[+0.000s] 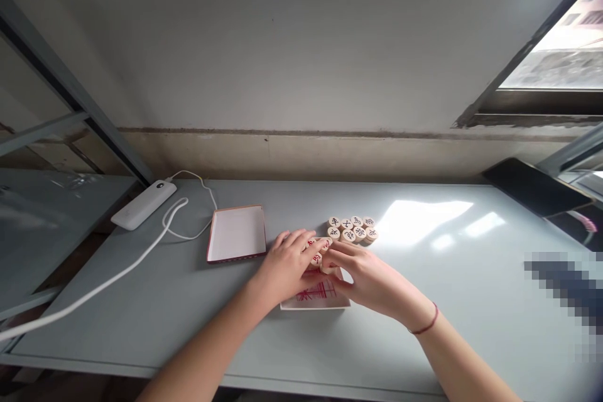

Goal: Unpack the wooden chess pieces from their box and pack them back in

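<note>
Red-marked discs (316, 258), pale and round with red characters on their faces, were located between the two hands, at the far part of a shallow open box (342, 301). Whether they were seated inside the box or held just above its floor could not be determined, since the fingers covered much of the group. The near part of the box floor was exposed and showed a red line drawing.

Left hand (291, 264): extended over the left side of the discs, fingers forward, thumb toward the near side. Contact with the discs was visible; whether the hand gripped them or only rested against them could not be told. Right hand (358, 273): fingers bent, thumb lower, at the right side of the same group. A disc edge showed by its fingertips, but whether it was pinched could not be told. A thin dark red bracelet (428, 323) circled the right wrist.

Black-marked discs (348, 235) stood just beyond the right hand in two rows of four; at least some appeared stacked. A box lid (237, 233) lay left of the left hand, pale inner face up. Farther left, a white device (144, 204) lay near a white cable (117, 273). All rested on a grey table (226, 320), with a bright light patch right of the black-marked discs.
</note>
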`<action>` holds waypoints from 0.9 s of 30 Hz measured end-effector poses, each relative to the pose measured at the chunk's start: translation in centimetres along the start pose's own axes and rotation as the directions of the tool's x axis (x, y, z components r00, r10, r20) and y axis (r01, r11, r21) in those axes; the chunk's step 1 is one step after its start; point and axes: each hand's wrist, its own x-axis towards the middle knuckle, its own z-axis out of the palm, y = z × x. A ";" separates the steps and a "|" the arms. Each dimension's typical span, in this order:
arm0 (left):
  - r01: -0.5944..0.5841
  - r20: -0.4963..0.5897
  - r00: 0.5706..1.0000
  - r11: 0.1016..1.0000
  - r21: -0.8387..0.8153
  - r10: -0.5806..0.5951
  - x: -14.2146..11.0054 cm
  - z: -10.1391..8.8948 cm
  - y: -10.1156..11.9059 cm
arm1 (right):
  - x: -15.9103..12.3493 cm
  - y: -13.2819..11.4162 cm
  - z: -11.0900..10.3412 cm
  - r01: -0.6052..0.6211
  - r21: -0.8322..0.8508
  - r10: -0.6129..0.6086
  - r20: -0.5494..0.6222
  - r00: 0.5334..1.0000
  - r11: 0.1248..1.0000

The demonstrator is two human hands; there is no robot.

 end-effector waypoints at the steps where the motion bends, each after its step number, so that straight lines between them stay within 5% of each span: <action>1: 0.001 0.007 1.000 1.000 0.001 -0.001 0.0 0.0 0.0 | 0.0 0.0 0.0 0.006 -0.005 -0.006 0.000 1.000 1.000; 8: 0.045 0.037 0.998 0.999 -0.006 -0.045 -0.1 0.3 -0.3 | 0.0 0.0 -0.2 -0.005 -0.018 0.006 0.079 0.997 1.000; 27: 0.049 0.081 0.995 0.998 0.030 -0.051 -0.2 0.1 -0.2 | 0.6 0.7 1.8 -0.082 -0.238 0.075 -0.040 0.996 0.968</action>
